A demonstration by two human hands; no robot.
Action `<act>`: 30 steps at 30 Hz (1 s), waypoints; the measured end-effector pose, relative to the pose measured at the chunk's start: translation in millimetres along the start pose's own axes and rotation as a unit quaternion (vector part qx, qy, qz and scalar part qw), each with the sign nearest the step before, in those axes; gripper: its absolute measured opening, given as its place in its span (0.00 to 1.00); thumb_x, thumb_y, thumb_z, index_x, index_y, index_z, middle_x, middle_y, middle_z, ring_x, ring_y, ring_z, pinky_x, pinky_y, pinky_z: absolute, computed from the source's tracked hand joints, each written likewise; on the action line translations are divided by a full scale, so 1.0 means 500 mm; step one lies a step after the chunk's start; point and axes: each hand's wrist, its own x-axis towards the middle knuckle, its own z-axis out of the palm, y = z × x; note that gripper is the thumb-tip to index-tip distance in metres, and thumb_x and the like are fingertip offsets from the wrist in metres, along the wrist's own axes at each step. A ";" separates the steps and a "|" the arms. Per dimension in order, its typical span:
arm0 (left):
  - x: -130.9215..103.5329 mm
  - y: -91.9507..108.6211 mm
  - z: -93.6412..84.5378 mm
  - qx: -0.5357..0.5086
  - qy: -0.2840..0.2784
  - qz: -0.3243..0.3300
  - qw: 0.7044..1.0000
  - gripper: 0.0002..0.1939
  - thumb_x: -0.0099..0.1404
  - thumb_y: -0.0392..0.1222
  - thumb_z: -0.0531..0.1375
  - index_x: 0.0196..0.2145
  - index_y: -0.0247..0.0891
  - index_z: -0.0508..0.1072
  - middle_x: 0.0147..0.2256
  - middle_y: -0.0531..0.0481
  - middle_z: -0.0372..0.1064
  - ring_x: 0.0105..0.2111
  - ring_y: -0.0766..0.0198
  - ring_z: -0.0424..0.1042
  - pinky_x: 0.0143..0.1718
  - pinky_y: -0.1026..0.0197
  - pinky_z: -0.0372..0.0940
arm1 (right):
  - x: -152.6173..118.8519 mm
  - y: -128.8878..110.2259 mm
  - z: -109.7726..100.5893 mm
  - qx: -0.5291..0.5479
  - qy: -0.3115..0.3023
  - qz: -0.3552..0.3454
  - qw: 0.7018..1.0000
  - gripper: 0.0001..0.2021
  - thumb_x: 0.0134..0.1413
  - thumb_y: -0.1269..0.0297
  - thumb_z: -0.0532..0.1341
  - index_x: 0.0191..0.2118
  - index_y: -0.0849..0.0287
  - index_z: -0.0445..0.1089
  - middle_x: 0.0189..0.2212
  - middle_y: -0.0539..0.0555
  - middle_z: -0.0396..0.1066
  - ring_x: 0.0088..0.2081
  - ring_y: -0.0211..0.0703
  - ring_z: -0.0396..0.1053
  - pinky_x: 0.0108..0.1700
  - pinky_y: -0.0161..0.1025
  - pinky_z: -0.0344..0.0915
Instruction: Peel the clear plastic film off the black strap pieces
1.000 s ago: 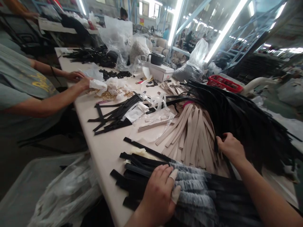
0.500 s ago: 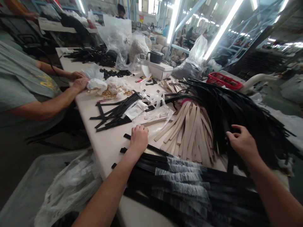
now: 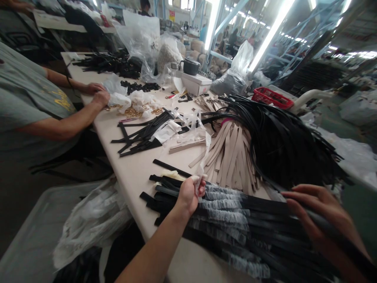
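Observation:
My left hand (image 3: 190, 197) is closed on the end of a translucent white plastic strip (image 3: 204, 157), which stretches up to crumpled plastic on the table. Below that hand lie black straps (image 3: 262, 216) side by side, with wrinkled clear wrapping (image 3: 225, 205) around their middle. At the right, my right hand (image 3: 324, 210) grips a black strap (image 3: 272, 184) between thumb and fingers; it runs back to a big heap of black straps (image 3: 294, 149). A fan of beige strips (image 3: 234, 157) lies between that heap and my left hand.
A co-worker's hands (image 3: 98, 94) handle plastic by gold-coloured metal pieces (image 3: 132, 112) at the left. Short black strips (image 3: 144, 133) lie nearer. Behind stand a white box (image 3: 194, 83) with a dark pot (image 3: 190, 66) and a red basket (image 3: 272, 98). A grey bin (image 3: 32, 224) stands below the table edge.
My left hand has moved right and nearer, and now holds the plastic strip. My right hand has come down and toward me with a black strap drawn out from the heap.

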 end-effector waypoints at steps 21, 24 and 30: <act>-0.163 -0.099 0.058 0.086 0.004 0.037 0.996 0.18 0.63 0.50 0.62 0.41 0.31 0.78 0.34 0.42 0.77 0.34 0.58 0.75 0.36 0.60 0.69 | -0.165 -0.159 0.215 0.141 -0.214 0.117 0.960 0.11 0.57 0.55 0.61 0.34 0.55 0.76 0.32 0.55 0.78 0.36 0.53 0.75 0.41 0.44 0.68; -0.170 -0.103 0.052 0.125 0.001 0.061 0.990 0.17 0.64 0.50 0.60 0.39 0.32 0.78 0.33 0.44 0.76 0.31 0.60 0.74 0.33 0.62 0.67 | -0.171 -0.150 0.204 0.160 -0.213 0.144 0.953 0.13 0.58 0.53 0.60 0.32 0.57 0.74 0.26 0.53 0.76 0.29 0.49 0.73 0.32 0.39 0.66; -0.205 -0.113 0.052 0.061 0.009 0.060 0.996 0.15 0.62 0.48 0.61 0.38 0.33 0.76 0.30 0.48 0.73 0.27 0.63 0.70 0.27 0.63 0.65 | -0.191 -0.139 0.179 0.245 -0.236 0.206 0.918 0.16 0.60 0.51 0.58 0.30 0.59 0.69 0.17 0.46 0.65 0.17 0.37 0.60 0.21 0.33 0.56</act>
